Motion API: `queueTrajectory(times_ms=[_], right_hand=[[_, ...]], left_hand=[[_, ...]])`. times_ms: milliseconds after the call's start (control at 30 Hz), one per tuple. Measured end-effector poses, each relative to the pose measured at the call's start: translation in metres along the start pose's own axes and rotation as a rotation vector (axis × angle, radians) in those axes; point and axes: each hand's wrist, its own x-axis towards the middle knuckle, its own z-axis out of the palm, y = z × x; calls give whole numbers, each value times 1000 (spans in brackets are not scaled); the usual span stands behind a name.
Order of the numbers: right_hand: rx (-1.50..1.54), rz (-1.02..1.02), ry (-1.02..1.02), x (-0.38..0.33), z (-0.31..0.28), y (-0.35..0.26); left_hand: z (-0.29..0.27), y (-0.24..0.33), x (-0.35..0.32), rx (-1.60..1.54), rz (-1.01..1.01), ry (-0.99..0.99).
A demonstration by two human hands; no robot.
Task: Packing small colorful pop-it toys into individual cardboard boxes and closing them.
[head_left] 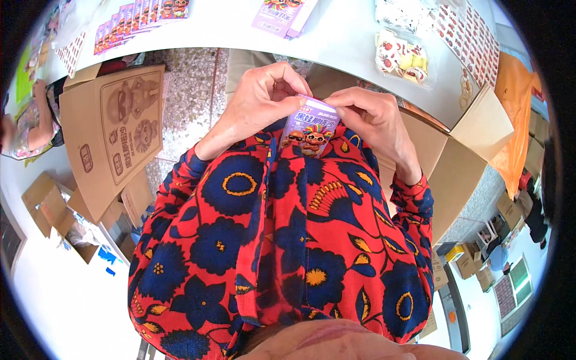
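A small purple carton (311, 127) with cartoon figures on its front hangs upright before my chest, just off the table's near edge. My left hand (258, 99) pinches the upper left corner between thumb and fingers. At the upper right, the thumb and fingers of my right hand (373, 115) close on the same top edge. A pale strip shows along the top between the two hands; whether the flap is sealed, I cannot tell. The carton's back is hidden.
On the white table (216, 33) lie a fanned row of purple cartons (138, 23), more purple cartons (282, 18), a clear bag of stickers (402, 60) and sticker sheets (469, 39). Cardboard boxes (114, 129) flank me; an orange bag (515, 120) hangs right. Another person's arm (41, 120) shows left.
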Motion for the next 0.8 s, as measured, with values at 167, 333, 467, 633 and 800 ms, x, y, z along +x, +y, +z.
queueTrajectory(times_ms=[167, 333, 467, 633, 800], right_hand=[[52, 24, -32, 10, 2, -9], [58, 72, -38, 14, 6, -5], [21, 68, -45, 13, 3, -4], [-4, 82, -40, 13, -2, -7], [-66, 60, -57, 17, -4, -8]], left_hand=[[2, 3, 0, 5, 30, -12], [0, 2, 0, 31, 23, -29], [2, 2, -1, 108, 38, -12], [2, 0, -1, 130, 62, -53], [2, -1, -3, 84, 75, -33]])
